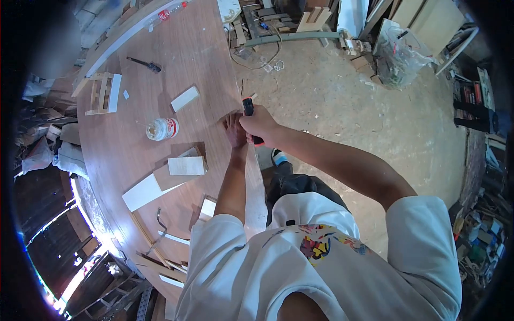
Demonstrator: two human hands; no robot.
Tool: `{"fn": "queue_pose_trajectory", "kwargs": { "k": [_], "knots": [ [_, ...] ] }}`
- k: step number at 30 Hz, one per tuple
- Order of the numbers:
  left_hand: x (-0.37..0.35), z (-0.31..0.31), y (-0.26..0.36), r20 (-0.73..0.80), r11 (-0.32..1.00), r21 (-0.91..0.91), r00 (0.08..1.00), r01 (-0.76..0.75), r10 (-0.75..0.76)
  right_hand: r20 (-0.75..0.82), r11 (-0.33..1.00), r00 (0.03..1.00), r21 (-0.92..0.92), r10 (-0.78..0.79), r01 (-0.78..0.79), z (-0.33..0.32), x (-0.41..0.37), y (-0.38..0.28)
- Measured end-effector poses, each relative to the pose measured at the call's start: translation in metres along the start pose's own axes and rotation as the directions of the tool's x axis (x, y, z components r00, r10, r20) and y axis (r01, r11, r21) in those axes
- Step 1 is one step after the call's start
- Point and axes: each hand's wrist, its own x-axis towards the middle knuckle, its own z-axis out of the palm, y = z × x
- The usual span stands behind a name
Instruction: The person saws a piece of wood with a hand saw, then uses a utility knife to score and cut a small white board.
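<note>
White shirt [241,267] leaning in, the person's right hand [261,124] gripped a red-and-black knife [248,105] at the tabletop [176,53] edge; left hand [233,130] lay flat, open, beside it.

Your right hand [259,124] wraps the middle of the black-and-red tool [248,106], so only its two ends show and you cannot tell what kind of tool it is; the same hand covers part of your left hand [234,130], which lies flat on the tabletop [187,53]. The label on the jar [162,129] is too small to read, and a blurred patch [51,40] blots out the far left corner. Your white shirt [321,267] hides the tabletop's near edge, and the view's dark rim cuts off its left side.
</note>
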Motion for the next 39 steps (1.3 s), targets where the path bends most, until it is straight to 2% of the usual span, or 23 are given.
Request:
{"fn": "queue_pose_trajectory", "kwargs": {
  "k": [2, 4, 5, 7, 9, 10, 12, 14, 15, 16, 18, 25, 27, 29, 33, 36, 39],
  "knots": [
    [0.003, 0.003, -0.001, 0.003, 1.000, 0.016, 1.000, 0.006, -0.006, -0.004, 1.000, 1.000, -0.004, -0.009, 0.009, -0.002, -0.019, -0.012],
    [0.002, 0.001, 0.001, -0.121, 0.998, 0.027, 0.990, -0.064, 0.067, -0.005, 1.000, 1.000, -0.007, -0.010, 0.010, -0.007, -0.033, -0.014],
    [0.000, 0.000, 0.002, -0.119, 0.998, 0.026, 0.991, -0.065, 0.067, -0.021, 0.999, 0.999, 0.024, -0.033, 0.033, -0.009, -0.039, -0.014],
    [0.005, -0.006, 0.008, -0.002, 0.999, -0.037, 1.000, -0.010, 0.010, -0.036, 0.997, 0.998, 0.054, -0.060, 0.062, -0.011, -0.043, -0.015],
    [0.006, -0.007, 0.008, -0.007, 0.999, -0.041, 1.000, -0.018, 0.017, -0.037, 0.995, 0.997, 0.065, -0.067, 0.069, -0.009, -0.043, -0.011],
    [0.005, -0.005, 0.005, -0.016, 0.998, -0.047, 0.999, -0.038, 0.038, -0.034, 0.996, 0.998, 0.066, -0.057, 0.059, -0.010, -0.032, -0.001],
    [-0.003, 0.000, 0.001, -0.019, 0.999, -0.014, 0.999, -0.048, 0.047, -0.107, 0.978, 0.985, -0.175, -0.133, 0.113, -0.012, 0.001, 0.029],
    [0.010, 0.002, 0.002, -0.059, 0.998, 0.020, 0.996, -0.061, 0.062, -0.104, 0.975, 0.975, -0.120, -0.198, 0.185, -0.011, 0.035, 0.049],
    [0.010, -0.001, 0.003, -0.039, 0.999, -0.023, 0.998, -0.042, 0.041, -0.101, 0.971, 0.966, -0.060, -0.236, 0.231, -0.006, 0.039, 0.048],
    [0.005, -0.006, 0.005, -0.005, 0.997, -0.070, 1.000, -0.016, 0.016, -0.094, 0.974, 0.970, -0.061, -0.225, 0.220, -0.005, 0.039, 0.050],
    [0.006, -0.005, 0.008, -0.009, 0.995, -0.102, 1.000, -0.007, 0.006, -0.122, 0.994, 0.988, -0.068, -0.098, 0.090, -0.010, 0.042, 0.045],
    [0.007, -0.007, 0.006, -0.003, 0.997, -0.070, 1.000, 0.029, -0.029, -0.146, 0.984, 0.981, -0.141, -0.125, 0.105, -0.001, 0.037, 0.033],
    [-0.001, -0.004, 0.007, 0.001, 0.998, -0.063, 1.000, 0.031, -0.031, -0.090, 0.999, 0.995, 0.002, -0.036, 0.037, 0.002, 0.022, 0.014],
    [0.003, 0.001, 0.001, 0.007, 0.999, -0.025, 1.000, -0.024, 0.024, -0.061, 0.999, 0.998, 0.012, -0.029, 0.029, 0.001, -0.002, -0.004],
    [0.003, 0.003, 0.002, -0.042, 0.998, -0.048, 0.999, -0.031, 0.029, 0.038, 0.999, 0.999, 0.048, -0.012, 0.010, -0.002, -0.051, -0.036],
    [0.009, -0.001, 0.007, -0.073, 0.997, -0.070, 0.997, 0.025, -0.030, -0.009, 1.000, 1.000, 0.012, -0.014, 0.015, -0.010, -0.054, -0.028],
    [0.002, -0.006, 0.006, -0.047, 0.998, -0.060, 0.999, -0.015, 0.012, -0.052, 0.994, 0.996, -0.083, -0.078, 0.073, -0.007, -0.029, 0.010]
  ]
}}
